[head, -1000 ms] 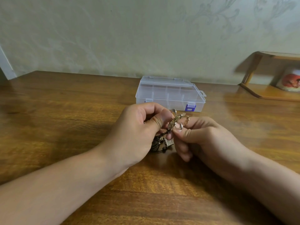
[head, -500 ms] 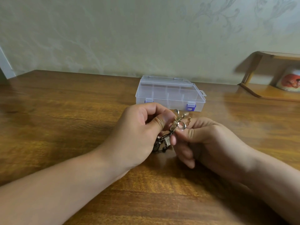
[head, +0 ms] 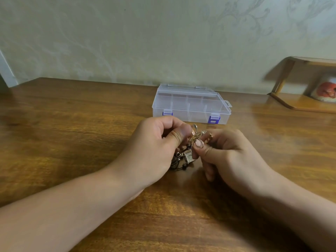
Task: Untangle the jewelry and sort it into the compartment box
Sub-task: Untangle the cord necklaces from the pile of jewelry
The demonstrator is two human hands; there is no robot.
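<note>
Jewelry tangle (head: 189,151) slightly shifted, pinched between left grip (head: 154,150) and right grip (head: 227,153).

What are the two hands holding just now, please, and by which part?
Both the left hand and right hand pinch the tangled jewelry at its upper, golden end; the rest dangles below.

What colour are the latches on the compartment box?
Purple-blue, on the clear compartment box; latches show best in the head view.

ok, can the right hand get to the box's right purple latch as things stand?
Probably not yet. The path to the right purple latch on the box is open, just beyond the right hand, but its fingers pinch the jewelry tangle alongside the left hand.
</note>
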